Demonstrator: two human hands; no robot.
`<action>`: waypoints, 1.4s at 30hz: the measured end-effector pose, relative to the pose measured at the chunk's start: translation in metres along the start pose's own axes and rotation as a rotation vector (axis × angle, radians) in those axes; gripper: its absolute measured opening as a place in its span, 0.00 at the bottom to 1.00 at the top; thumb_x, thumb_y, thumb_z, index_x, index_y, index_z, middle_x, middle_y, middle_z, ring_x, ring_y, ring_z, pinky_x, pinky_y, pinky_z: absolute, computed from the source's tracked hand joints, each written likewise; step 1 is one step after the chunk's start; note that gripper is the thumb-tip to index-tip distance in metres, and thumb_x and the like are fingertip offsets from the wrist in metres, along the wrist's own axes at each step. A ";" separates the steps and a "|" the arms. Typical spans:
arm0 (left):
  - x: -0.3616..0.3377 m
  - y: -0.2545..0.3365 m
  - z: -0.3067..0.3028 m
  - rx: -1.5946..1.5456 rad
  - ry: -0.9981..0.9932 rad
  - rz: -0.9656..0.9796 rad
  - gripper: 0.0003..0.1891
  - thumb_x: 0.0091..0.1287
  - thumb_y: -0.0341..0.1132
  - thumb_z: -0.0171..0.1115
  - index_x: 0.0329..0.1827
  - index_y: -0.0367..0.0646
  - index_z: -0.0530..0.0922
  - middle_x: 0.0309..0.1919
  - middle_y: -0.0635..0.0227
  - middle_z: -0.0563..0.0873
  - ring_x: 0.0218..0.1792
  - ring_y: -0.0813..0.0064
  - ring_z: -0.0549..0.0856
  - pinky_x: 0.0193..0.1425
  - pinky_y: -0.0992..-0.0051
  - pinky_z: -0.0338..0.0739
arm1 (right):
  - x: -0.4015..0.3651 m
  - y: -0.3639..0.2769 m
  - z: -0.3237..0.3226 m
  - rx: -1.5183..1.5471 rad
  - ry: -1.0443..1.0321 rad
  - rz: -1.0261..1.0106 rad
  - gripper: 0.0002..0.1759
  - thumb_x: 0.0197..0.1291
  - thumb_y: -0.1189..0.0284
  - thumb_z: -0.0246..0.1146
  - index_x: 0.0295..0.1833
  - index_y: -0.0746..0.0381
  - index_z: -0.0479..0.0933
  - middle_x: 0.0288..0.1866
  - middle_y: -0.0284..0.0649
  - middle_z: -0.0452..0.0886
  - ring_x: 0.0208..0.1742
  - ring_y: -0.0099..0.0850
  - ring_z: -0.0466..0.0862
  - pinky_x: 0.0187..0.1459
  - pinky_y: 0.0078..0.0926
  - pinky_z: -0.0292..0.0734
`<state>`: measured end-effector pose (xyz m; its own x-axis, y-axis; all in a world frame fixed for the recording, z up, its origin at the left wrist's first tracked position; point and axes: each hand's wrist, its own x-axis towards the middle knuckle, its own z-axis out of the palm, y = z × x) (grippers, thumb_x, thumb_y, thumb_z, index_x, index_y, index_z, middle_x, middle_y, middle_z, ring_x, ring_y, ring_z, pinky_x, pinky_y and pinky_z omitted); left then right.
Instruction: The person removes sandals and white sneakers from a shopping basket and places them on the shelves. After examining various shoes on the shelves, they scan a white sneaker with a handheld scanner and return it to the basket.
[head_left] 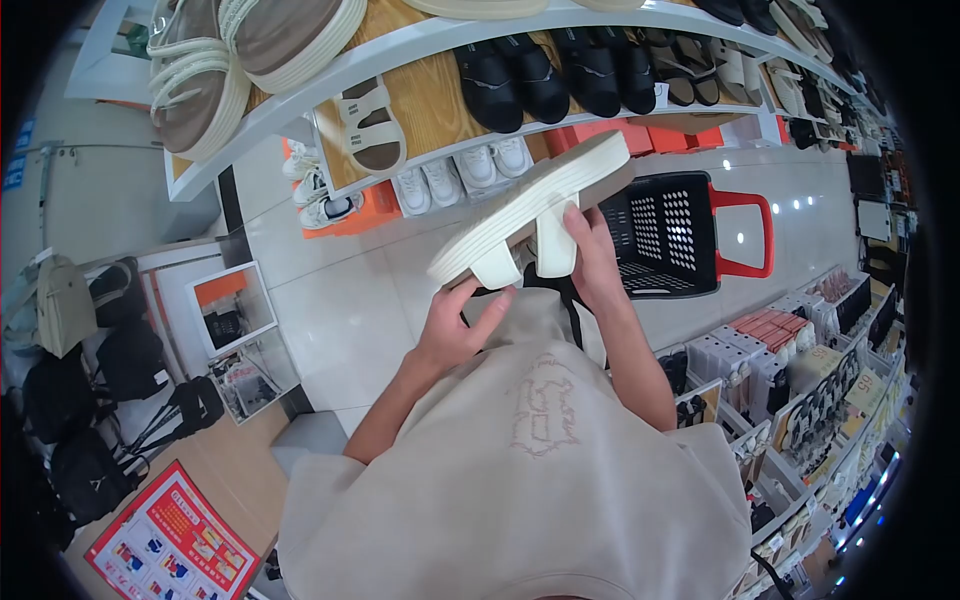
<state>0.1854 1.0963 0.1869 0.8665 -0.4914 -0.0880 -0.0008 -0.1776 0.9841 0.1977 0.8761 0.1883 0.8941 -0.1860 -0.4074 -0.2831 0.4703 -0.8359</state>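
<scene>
A white slide sandal (535, 205) with two wide straps is held up in front of my chest, tilted on its side. My left hand (458, 322) pinches its lower left end, thumb and index finger apart around the edge. Further up, my right hand (594, 252) grips it near the strap, with the thumb on the strap and the other fingers partly hidden behind. A similar white sandal (372, 128) with a brown footbed stands alone on the wooden shelf (425, 95) beyond my hands.
Black slippers (510, 82) and other sandals line the shelf. White sneakers (430, 188) and orange boxes sit below it. A black shopping basket (660, 235) with a red handle (745, 235) is on the floor at right. Backpacks (130, 360) hang at left; racks (800, 400) stand at right.
</scene>
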 end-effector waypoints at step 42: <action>0.088 0.043 -0.001 -0.766 -0.025 0.165 0.45 0.71 0.52 0.68 0.82 0.35 0.58 0.68 0.54 0.77 0.69 0.62 0.79 0.71 0.64 0.76 | -0.052 -0.074 -0.005 -0.589 -0.298 -0.284 0.40 0.68 0.66 0.70 0.81 0.63 0.64 0.63 0.43 0.80 0.61 0.30 0.81 0.69 0.33 0.73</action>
<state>0.2622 1.0459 0.2218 0.8736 -0.4810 0.0745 0.2238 0.5329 0.8160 0.1704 0.8462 0.2695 0.9940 0.0510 -0.0969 -0.0902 -0.1205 -0.9886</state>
